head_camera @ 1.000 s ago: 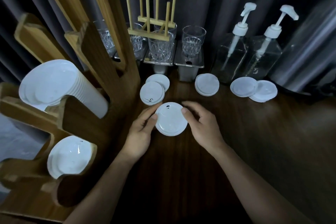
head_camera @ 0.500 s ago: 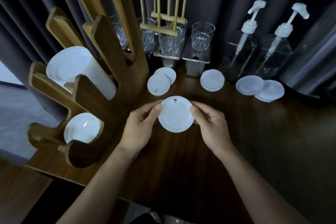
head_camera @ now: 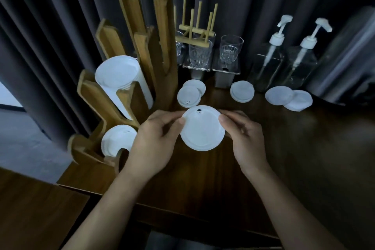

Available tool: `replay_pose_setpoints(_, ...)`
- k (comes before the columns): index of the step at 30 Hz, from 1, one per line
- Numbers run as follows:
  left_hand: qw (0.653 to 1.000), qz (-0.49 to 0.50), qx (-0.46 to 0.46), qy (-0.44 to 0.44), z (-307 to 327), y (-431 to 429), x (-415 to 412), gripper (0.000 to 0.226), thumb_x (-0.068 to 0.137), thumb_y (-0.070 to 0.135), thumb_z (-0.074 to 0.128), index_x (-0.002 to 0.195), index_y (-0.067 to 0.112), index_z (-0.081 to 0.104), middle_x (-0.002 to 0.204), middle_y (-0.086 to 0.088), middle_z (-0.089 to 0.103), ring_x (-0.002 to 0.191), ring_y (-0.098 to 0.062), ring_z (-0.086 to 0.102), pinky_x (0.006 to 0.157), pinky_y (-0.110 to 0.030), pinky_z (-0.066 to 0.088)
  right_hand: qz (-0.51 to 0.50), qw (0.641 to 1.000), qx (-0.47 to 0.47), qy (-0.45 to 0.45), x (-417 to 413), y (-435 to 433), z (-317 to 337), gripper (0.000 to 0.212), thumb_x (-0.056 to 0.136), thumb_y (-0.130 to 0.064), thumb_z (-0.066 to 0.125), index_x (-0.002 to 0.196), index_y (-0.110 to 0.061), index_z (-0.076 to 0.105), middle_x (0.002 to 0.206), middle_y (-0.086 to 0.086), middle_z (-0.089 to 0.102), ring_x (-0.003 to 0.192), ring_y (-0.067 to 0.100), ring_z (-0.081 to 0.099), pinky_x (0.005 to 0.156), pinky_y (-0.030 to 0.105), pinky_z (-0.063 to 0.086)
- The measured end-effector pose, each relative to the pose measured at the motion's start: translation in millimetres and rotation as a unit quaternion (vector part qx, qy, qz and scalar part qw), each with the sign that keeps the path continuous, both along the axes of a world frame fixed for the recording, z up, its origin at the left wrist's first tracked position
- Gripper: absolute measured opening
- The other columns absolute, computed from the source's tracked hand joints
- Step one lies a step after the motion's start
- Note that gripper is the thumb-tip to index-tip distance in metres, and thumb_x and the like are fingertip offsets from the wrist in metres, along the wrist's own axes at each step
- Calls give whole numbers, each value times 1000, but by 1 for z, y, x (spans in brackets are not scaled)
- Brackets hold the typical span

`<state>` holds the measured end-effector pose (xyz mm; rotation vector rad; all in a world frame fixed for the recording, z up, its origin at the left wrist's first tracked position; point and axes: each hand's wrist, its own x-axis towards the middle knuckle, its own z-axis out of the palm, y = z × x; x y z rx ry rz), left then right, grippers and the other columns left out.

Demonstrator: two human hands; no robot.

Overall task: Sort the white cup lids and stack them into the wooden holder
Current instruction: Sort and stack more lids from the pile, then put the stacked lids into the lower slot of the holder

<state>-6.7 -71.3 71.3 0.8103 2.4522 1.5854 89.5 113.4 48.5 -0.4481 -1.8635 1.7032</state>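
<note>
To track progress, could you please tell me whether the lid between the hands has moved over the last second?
Yes: the held lid has risen toward the camera, now looking larger against the nearest table lid.

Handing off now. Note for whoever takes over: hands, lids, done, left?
Hands: left hand and right hand pinch one white lid by its edges.
Done: wooden holder at left, upper slot holds a long lid stack, plus lower-slot lids.
Left: the held lid, the holder-side pair, the middle pile, the right pair by the pump bottles.
</note>
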Motion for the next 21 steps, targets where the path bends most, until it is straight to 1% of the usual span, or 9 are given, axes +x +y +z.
replay_pose_setpoints(2, 1000, -7, 0, 13, 7, -16, 1, 27, 103, 36, 60, 126, 35, 74, 115, 20, 68, 110, 10, 60, 88, -4, 46, -13, 1000, -5, 17, 3, -18, 6, 16, 98, -16, 69, 109, -22, 78, 108, -7, 75, 108, 10, 72, 91, 28, 56)
replay_pose_setpoints(5, 999, -28, 12, 14, 19, -44, 2, 26, 101, 36, 62, 123, 36, 75, 108, 20, 68, 102, 9, 61, 79, -1, 43, -36, 999, -2, 36, 7, -47, 13, 17, 91, -26, 70, 105, -24, 79, 106, -5, 76, 106, 11, 72, 89, 26, 55)
replay_pose_setpoints(9, 998, -54, 37, 16, 35, -83, -7, 20, 97, 38, 65, 113, 44, 76, 102, 22, 70, 97, -1, 67, 77, -14, 53, -52, 997, 5, 60, 5, -87, 21, 25, 84, -42, 71, 103, -29, 80, 106, 1, 77, 107, 18, 73, 95, 42, 59)
replay_pose_setpoints(10, 997, -57, 43, 12, 38, -93, -11, 19, 97, 37, 66, 110, 46, 75, 101, 23, 69, 95, -1, 68, 75, -13, 52, -50, 997, 4, 62, 3, -96, 23, 27, 83, -44, 70, 103, -29, 80, 106, 1, 77, 107, 18, 73, 96, 45, 59)
replay_pose_setpoints(13, 998, -45, 52, 7, 45, -118, -26, 17, 96, 34, 68, 106, 46, 76, 101, 22, 72, 97, 2, 67, 75, -7, 49, -36, 998, 2, 56, -10, -120, 30, 19, 87, -36, 75, 105, -29, 80, 106, -1, 78, 107, 16, 73, 97, 46, 59)
replay_pose_setpoints(14, 998, -35, 53, 7, 45, -124, -32, 16, 96, 34, 68, 106, 43, 77, 102, 19, 74, 97, 2, 68, 77, -8, 51, -30, 998, -2, 52, -15, -127, 31, 14, 91, -28, 76, 105, -29, 79, 106, -2, 78, 107, 15, 73, 96, 45, 60)
replay_pose_setpoints(16, 998, -14, 55, -1, 44, -135, -45, 16, 97, 34, 69, 108, 37, 80, 101, 14, 75, 93, 0, 69, 77, -15, 52, -17, 999, -5, 44, -26, -141, 34, 16, 97, -16, 72, 105, -27, 79, 106, -2, 79, 105, 14, 74, 93, 40, 62)
replay_pose_setpoints(19, 998, 2, 59, -23, 44, -150, -55, 14, 98, 34, 69, 105, 37, 81, 95, 15, 76, 80, 3, 69, 67, -12, 48, -14, 999, -6, 45, -40, -158, 37, 18, 95, -18, 74, 102, -33, 81, 105, -3, 80, 104, 13, 75, 90, 37, 60)
replay_pose_setpoints(21, 997, 4, 71, -20, 47, -160, -56, 14, 96, 36, 70, 103, 39, 81, 95, 12, 77, 85, -2, 71, 66, -16, 54, -19, 998, -1, 55, -43, -167, 37, 16, 91, -25, 74, 100, -37, 80, 104, -5, 80, 104, 12, 75, 91, 34, 60)
